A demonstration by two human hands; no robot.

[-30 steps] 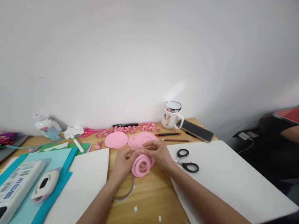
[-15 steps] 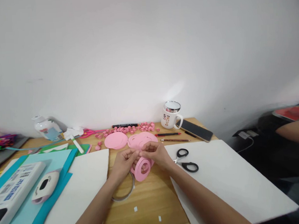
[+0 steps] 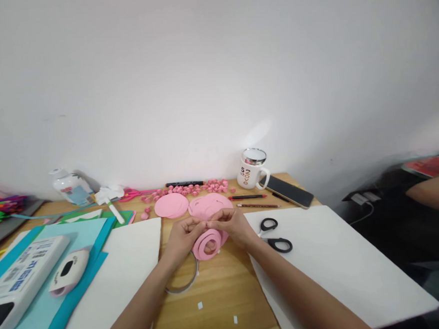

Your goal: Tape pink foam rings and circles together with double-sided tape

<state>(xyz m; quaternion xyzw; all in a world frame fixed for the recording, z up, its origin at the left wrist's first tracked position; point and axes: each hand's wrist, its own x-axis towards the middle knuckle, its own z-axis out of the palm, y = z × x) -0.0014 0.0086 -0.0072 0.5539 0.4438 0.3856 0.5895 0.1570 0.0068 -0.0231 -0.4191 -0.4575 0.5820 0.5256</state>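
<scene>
Both hands meet over the middle of the wooden table. My left hand (image 3: 185, 235) and my right hand (image 3: 233, 226) pinch the end of a pink paper spiral strip (image 3: 202, 248) between their fingertips. Its coils hang in loose rings below the fingers. Just behind the hands lie cut pink paper pieces (image 3: 209, 205) and a stack of pink paper circles (image 3: 171, 206). Several small rolled pink paper roses (image 3: 217, 185) are scattered along the back. Beside my left wrist is a grey tape roll (image 3: 183, 289), partly covered by the hand.
Black-handled scissors (image 3: 279, 244) rest on a white sheet (image 3: 335, 266) at right. A mug (image 3: 249, 175), a phone (image 3: 289, 191) and pencils (image 3: 258, 205) stand or lie behind. At left are teal paper (image 3: 79, 304), a white box (image 3: 27, 283) and a white bottle (image 3: 71, 187). Another person's arm (image 3: 438, 197) shows far right.
The hanging rings of the pink spiral have drawn up slightly and closer under the fingers. Both hands keep their pinch at nearly the same spot.
</scene>
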